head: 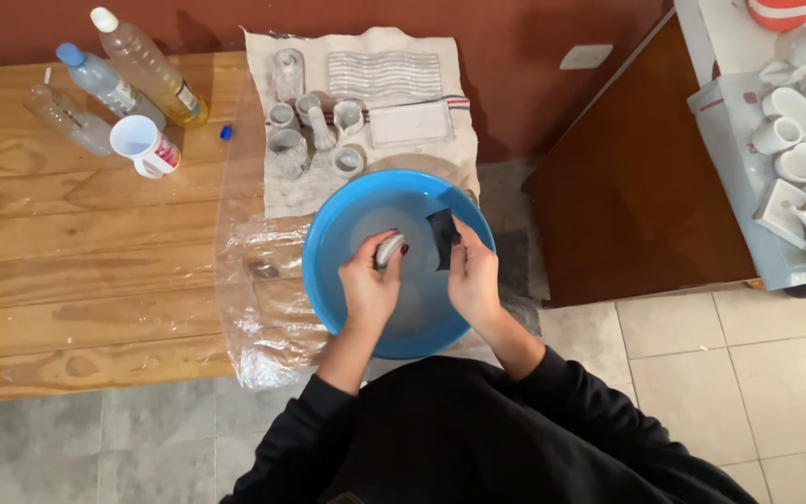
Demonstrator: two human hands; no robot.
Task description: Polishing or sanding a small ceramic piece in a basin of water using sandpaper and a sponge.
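Observation:
A blue round basin with cloudy water sits at the edge of a wooden table. Over the basin, my left hand holds a small grey-white rounded piece. Just to its right, my right hand pinches a small dark square sheet, held close to the piece. Behind the basin, a white cloth carries several small grey-white cast pieces: little cups, a jar, a ridged slab and a flat rectangular tray.
Clear plastic film covers the wooden table under the basin. At the table's far left lie three plastic bottles and a white mug. More white cast pieces rest on a surface at the right. Tiled floor below.

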